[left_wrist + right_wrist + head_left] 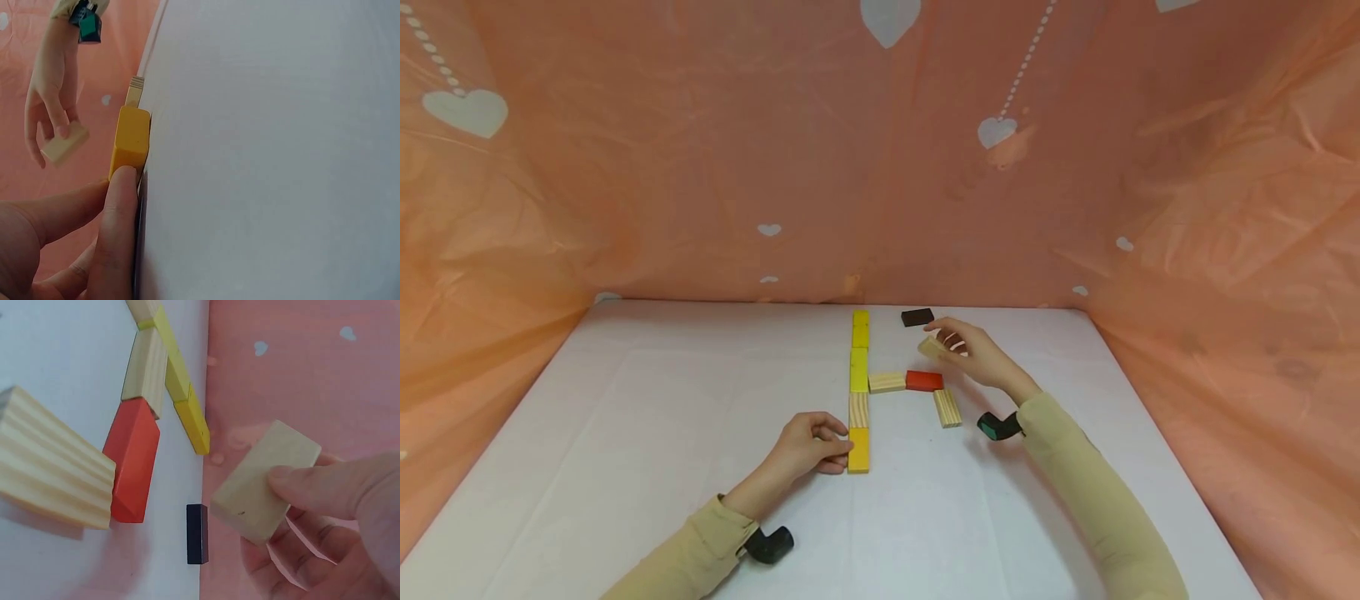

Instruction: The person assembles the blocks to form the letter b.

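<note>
In the head view my right hand (973, 350) holds a plain wooden block (932, 347) above the table. Thumb and fingers pinch this pale block (265, 481) in the right wrist view. My left hand (808, 446) rests at the near end of a column, its thumb and forefinger on an orange-yellow block (859, 452). Beyond that block the column continues with a striped wooden block (859, 410), a lime-yellow block (859, 369) and a yellow block (861, 328). Rightward branches another wooden block (887, 382), then a red block (924, 381); a slanted wooden block (947, 408) touches the red one's near end.
A black block (917, 317) lies by itself at the back of the white table (700, 367), just beyond the right hand. An orange sheet with white hearts (891, 21) hangs behind and at both sides. Dark wrist devices (769, 546) sit at both cuffs.
</note>
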Tool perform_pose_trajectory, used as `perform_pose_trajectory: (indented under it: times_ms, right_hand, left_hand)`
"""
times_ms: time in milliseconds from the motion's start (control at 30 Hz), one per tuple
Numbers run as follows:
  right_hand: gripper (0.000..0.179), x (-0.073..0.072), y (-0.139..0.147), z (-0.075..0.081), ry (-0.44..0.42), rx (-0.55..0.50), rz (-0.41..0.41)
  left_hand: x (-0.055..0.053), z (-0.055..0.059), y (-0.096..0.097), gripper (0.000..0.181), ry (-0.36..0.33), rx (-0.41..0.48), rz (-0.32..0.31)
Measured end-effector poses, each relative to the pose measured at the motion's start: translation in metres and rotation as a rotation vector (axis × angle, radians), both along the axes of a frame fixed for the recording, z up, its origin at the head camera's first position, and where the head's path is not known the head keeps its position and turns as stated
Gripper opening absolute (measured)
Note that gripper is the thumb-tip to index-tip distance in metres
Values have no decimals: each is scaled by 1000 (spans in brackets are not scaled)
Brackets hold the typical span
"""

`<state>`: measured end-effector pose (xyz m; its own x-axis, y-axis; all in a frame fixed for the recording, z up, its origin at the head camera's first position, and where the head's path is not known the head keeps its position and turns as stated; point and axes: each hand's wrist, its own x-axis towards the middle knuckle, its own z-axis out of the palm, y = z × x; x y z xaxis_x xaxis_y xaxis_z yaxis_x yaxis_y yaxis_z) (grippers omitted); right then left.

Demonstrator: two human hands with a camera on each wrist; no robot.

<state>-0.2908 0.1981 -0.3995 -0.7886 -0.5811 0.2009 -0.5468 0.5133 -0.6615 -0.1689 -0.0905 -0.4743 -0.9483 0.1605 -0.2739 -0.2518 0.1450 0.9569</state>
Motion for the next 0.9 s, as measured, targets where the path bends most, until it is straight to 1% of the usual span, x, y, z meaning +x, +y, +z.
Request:
perform_pose_trajectory:
  times_ms: [100, 267, 367, 433, 500, 633, 733, 900]
  right_hand:
    - [40, 9, 1, 1, -12, -32, 1]
    - [35, 33, -5, 14, -117, -94, -29]
    - [33, 44, -7, 17, -155, -119, -24]
    - [33, 45, -6, 10, -173, -139, -26]
    - [33, 43, -4, -1, -186, -161, -29]
    - [32, 41, -1, -19, -240, -203, -43]
    - [31, 46, -3, -27, -279, -216, -49]
    - [29, 59, -11, -37, -361, -226, -53]
  left_hand:
    - [1, 0, 0, 23, 5, -2, -1]
    - [2, 2, 1, 22, 11, 27, -2]
    - [2, 2, 1, 22, 10, 26, 2]
    - [2, 1, 1, 22, 4, 20, 9]
    - [2, 0, 1, 22, -1, 14, 14]
    - [1, 0, 2, 22, -1, 12, 15]
    - [1, 0, 2, 21, -5, 12, 18]
    - [1, 1, 2, 21, -9, 15, 27]
